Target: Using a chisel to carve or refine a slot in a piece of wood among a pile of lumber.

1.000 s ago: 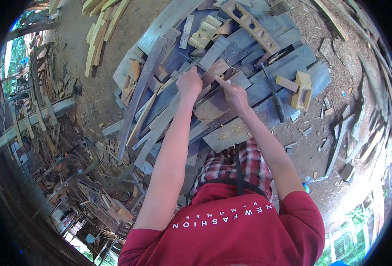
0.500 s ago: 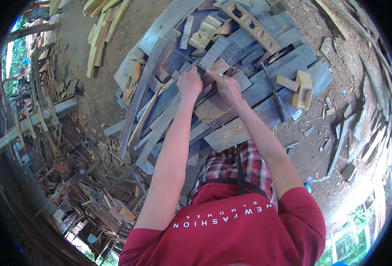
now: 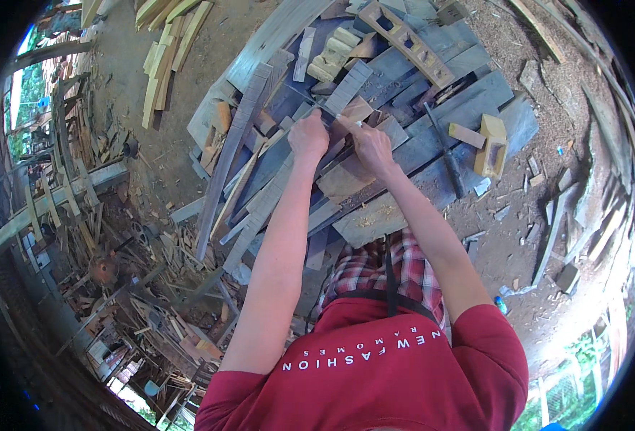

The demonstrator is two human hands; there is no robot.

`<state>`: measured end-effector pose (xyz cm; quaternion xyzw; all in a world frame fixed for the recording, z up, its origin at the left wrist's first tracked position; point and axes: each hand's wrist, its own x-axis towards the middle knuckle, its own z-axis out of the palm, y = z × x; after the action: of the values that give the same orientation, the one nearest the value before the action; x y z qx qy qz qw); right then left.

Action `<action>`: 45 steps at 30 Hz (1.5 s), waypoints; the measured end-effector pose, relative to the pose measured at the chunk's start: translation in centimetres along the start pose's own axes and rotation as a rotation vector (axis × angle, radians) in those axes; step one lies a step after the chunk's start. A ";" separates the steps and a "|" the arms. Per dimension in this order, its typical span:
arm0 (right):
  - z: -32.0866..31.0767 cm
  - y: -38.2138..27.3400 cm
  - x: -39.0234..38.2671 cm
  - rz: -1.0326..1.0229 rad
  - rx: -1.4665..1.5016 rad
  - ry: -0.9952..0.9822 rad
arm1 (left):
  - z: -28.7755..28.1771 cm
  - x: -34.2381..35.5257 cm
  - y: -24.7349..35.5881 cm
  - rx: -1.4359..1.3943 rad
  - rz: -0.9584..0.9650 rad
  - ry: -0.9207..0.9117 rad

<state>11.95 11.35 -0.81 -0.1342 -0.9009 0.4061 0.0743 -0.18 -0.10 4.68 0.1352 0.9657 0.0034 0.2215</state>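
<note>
Both hands work at the middle of a wood-strewn bench (image 3: 353,224). My left hand (image 3: 308,136) is closed beside a long marked grey strip (image 3: 242,244); a thin dark tool (image 3: 319,103) is at its fingertips, its grip partly hidden. My right hand (image 3: 372,147), just right of it, is closed, fingers pointing at the same spot; what they hold is too small to make out. Just above lies a short marked block (image 3: 350,85). A brown offcut (image 3: 358,108) lies by the fingertips. A long dark bar (image 3: 447,158) lies farther right.
Yellow blocks with cut recesses (image 3: 493,129) sit at the right; a slotted piece (image 3: 411,47) and carved pale pieces (image 3: 332,54) lie at the back. Long planks (image 3: 170,50) are stacked on the ground upper left. Timber scraps (image 3: 167,316) cover the lower left floor.
My right hand has shifted slightly up and left since a second ago, closer to my left hand's fingertips. The whole view has shifted slightly; the pieces on the bench look unchanged.
</note>
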 end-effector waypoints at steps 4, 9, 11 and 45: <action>-1.4 0.1 -4.3 0.077 -0.027 -0.090 | -1.4 -1.0 -0.9 0.009 0.056 0.001; -1.3 -0.3 -1.7 0.068 -0.005 -0.070 | -1.0 -0.4 -0.5 -0.012 -0.002 -0.014; -0.5 -0.2 0.1 0.049 -0.030 -0.054 | -0.4 0.0 0.1 -0.014 0.009 -0.012; -1.7 -0.5 -4.0 0.099 -0.011 -0.069 | -1.9 -1.1 -0.8 0.015 0.031 0.004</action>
<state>16.10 11.06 0.56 -0.1647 -0.8974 0.4086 0.0222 -0.24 -1.10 6.81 0.1519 0.9640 0.0000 0.2185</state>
